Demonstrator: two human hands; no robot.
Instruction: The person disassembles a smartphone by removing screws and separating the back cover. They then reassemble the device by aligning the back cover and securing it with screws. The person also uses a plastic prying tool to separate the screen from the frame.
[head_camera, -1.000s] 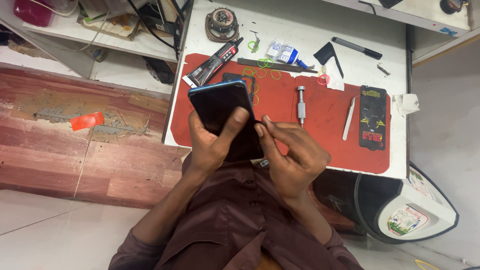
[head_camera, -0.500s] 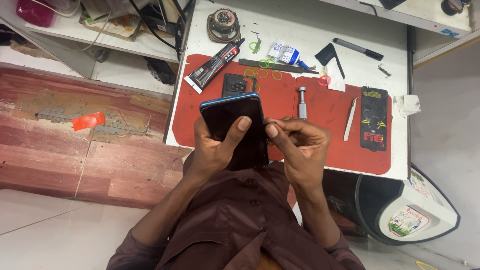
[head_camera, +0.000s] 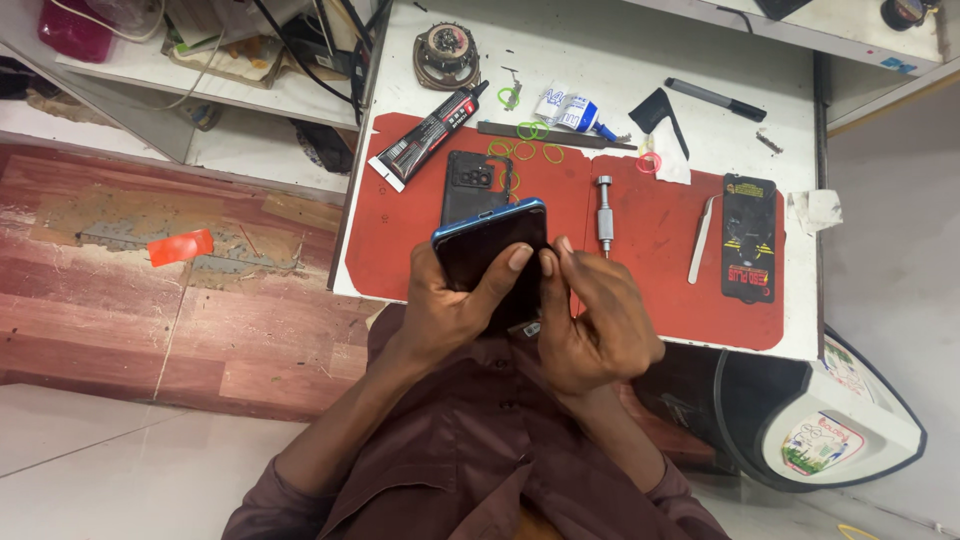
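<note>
Here both hands — left (head_camera: 450, 305), right (head_camera: 590, 320) — close around the blue-edged phone (head_camera: 490, 245) above the red mat (head_camera: 650, 260)

Both forearms reach forward from the near edge, sleeves dark maroon. The left hand (head_camera: 455, 305) curls closed in a grip, thumb laid across; the right hand (head_camera: 595, 325) pinches beside it, fingertips touching.

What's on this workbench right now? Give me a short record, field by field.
left hand: grips a blue-edged phone, thumb across its dark face
right hand: fingertips at the phone's right edge
red mat: covers the white table
behind the phone: dark back cover
on the mat: metal screwdriver, tweezers, green rubber bands
mat's left corner: glue tube
</note>
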